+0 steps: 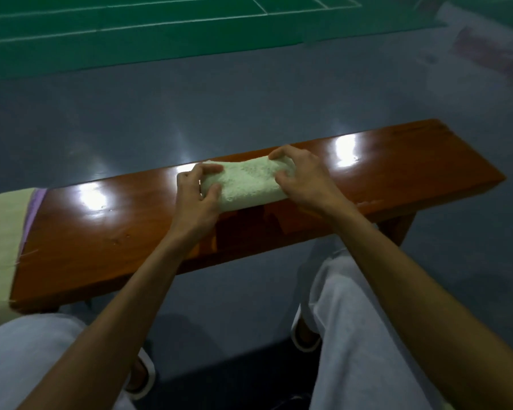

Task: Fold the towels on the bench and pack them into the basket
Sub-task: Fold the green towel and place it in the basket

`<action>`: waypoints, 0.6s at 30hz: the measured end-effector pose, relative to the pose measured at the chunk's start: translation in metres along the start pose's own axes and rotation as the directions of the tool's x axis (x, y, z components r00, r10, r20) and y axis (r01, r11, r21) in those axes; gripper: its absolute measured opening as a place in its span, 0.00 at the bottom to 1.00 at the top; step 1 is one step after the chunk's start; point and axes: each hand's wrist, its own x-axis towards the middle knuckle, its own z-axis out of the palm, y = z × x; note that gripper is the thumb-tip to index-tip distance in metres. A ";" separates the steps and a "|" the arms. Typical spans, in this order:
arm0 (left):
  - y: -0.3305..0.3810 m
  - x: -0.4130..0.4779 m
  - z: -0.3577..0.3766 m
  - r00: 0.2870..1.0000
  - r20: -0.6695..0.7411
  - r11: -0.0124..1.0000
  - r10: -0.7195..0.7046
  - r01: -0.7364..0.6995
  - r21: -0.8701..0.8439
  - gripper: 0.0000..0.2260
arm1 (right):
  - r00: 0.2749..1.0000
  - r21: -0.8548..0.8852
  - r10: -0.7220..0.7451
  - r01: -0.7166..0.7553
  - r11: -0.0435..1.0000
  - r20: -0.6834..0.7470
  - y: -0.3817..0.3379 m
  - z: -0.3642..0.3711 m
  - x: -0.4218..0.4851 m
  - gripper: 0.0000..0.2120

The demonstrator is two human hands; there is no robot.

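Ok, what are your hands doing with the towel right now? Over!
Left hand grips left end of folded pale-green fluffy towel. Right hand grips right end. Towel on glossy brown wooden bench. Basket not in view.

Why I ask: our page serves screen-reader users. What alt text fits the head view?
Two bare hands grip the ends of a folded pale towel on a glossy wooden bench, the left hand at its left end and the right hand at its right. A pale green towel over a purple towel lies at the bench's left end.
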 end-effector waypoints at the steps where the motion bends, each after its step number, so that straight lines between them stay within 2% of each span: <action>1: 0.005 0.001 0.007 1.000 0.010 1.000 0.000 0.000 -0.010 0.12 | 1.000 -0.010 0.011 -0.011 1.000 -0.003 0.006 -0.005 -0.001 0.17; 11: 0.054 -0.002 0.075 0.995 0.085 0.999 0.046 -0.045 -0.018 0.18 | 0.989 0.031 0.083 -0.080 0.996 -0.122 0.069 -0.052 -0.021 0.16; 18: 0.078 -0.015 0.114 0.983 0.162 0.996 0.090 -0.088 -0.021 0.19 | 0.977 -0.002 0.113 -0.115 0.993 -0.181 0.102 -0.083 -0.043 0.18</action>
